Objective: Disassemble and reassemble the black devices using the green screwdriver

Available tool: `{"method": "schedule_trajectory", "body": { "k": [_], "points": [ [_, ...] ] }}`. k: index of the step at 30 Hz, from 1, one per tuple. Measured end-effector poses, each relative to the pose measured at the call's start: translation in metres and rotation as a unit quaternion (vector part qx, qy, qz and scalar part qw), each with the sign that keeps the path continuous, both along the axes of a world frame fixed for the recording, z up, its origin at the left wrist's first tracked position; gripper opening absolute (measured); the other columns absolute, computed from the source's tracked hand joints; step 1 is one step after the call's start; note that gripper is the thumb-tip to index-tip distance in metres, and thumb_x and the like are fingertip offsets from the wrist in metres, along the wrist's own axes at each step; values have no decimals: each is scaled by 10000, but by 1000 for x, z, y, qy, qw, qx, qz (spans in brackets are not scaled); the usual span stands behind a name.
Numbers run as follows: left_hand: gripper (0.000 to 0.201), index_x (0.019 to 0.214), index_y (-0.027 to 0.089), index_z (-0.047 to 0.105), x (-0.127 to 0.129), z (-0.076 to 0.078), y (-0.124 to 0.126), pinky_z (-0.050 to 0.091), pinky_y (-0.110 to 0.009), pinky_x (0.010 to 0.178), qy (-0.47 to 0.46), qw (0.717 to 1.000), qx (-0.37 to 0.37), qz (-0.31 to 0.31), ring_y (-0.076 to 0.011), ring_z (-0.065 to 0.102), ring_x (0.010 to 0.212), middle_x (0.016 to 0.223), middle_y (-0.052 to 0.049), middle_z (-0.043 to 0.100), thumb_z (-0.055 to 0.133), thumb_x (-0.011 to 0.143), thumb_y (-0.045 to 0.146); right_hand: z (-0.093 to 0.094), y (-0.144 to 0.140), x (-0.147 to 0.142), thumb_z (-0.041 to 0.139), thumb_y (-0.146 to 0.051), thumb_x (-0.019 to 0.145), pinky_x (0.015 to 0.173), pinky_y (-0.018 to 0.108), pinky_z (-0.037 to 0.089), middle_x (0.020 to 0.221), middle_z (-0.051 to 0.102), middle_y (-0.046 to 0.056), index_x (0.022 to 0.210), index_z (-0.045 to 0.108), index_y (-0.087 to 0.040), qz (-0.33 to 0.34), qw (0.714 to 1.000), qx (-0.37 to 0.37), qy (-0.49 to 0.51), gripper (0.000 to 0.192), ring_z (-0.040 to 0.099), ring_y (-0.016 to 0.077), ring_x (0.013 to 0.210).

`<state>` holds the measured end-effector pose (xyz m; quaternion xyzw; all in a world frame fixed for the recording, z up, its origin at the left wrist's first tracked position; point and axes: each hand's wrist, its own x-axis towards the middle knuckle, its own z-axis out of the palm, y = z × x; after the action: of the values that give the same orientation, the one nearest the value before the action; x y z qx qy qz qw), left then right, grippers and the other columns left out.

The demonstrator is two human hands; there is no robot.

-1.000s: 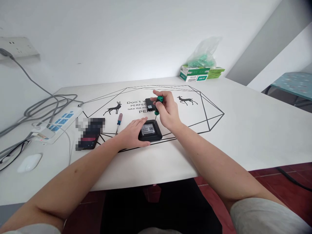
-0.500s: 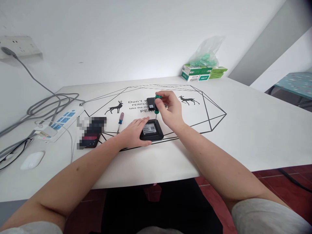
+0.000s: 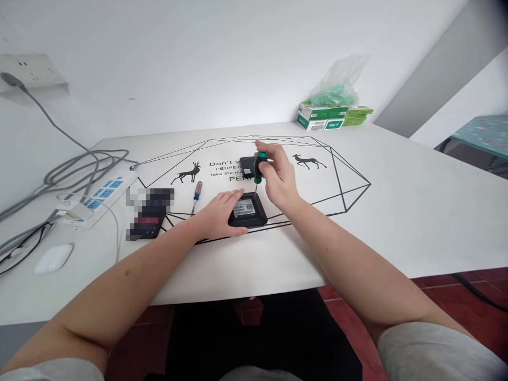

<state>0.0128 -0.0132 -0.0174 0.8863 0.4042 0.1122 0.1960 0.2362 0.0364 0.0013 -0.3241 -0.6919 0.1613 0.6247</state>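
A small black box-shaped device [image 3: 249,210] with a white label on top lies on the white table [image 3: 397,211]. My left hand [image 3: 216,214] lies flat against its left side and holds it down. My right hand [image 3: 278,177] grips a green-handled screwdriver [image 3: 260,164] upright, its thin shaft pointing down onto the device's far edge. A second black device [image 3: 246,166] lies just behind, partly hidden by my right hand.
A red-and-blue screwdriver [image 3: 196,194] lies left of my left hand. Further left are a dark phone-like object [image 3: 147,225], a power strip [image 3: 99,197] with grey cables and a white mouse [image 3: 52,257]. Green boxes [image 3: 323,117] under a plastic bag stand at the back.
My right hand has turned on the green screwdriver, with its fingers shifting around the handle. The left hand and the device have stayed put.
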Motion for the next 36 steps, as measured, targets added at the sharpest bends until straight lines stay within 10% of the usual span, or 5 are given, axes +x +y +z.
{"method": "schedule_trajectory", "body": {
  "k": [9,16,36],
  "points": [
    [1145,1790,165,216,-1,0,1,288,-580,1373,-1,1000,-10,1,-429,297,1675,1836,-188,299,747,896,646,6,1,4,424,-197,1050,966,510,606,1053,616,64,1172,735,-303,-78,987,132,-38,350,663,249,1045],
    [1140,1789,177,220,-2,-3,2,293,-599,1367,-4,1000,-2,-3,-432,297,1676,1835,-191,301,754,893,636,5,-1,-2,734,-338,941,802,411,630,1167,698,57,1205,643,-286,-80,994,66,-25,283,685,235,1015],
    [1130,1779,164,241,0,2,0,291,-614,1367,-4,1000,-11,1,-443,300,1670,1830,-202,308,744,880,628,4,3,0,714,-348,934,881,434,675,1195,748,36,1220,613,-299,-79,996,28,3,307,735,215,1033]
  ]
}}
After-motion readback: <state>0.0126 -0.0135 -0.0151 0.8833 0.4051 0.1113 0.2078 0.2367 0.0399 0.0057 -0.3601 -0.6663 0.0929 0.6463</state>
